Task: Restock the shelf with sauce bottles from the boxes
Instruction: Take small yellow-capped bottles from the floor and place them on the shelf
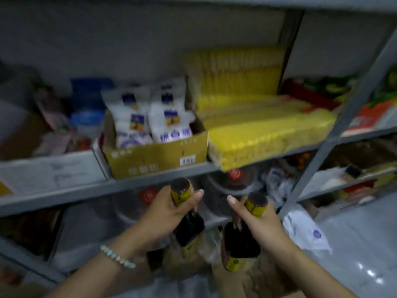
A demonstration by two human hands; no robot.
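- Left hand (169, 211): fingers curled round the neck of the left bottle (180, 195), thumb raised.
- Left bottle: dark, long axis near upright, cap up, body hanging below the fist. The cap is just under the shelf edge (107, 188).
- Right hand (263, 222): grips the neck of the right bottle (256, 206) likewise, lower and farther from that edge.
- Coming move, judged: the bay below the edge lies ahead of both caps, and the left hand is nearer. Red-capped jugs (235, 181) crowd it.
- Shelf above: carton (154, 162) at the front edge, yellow packs (257, 134) overhanging on the right.
- Room: grey post (335, 134), glossy floor (354, 250) at right. View blurred.
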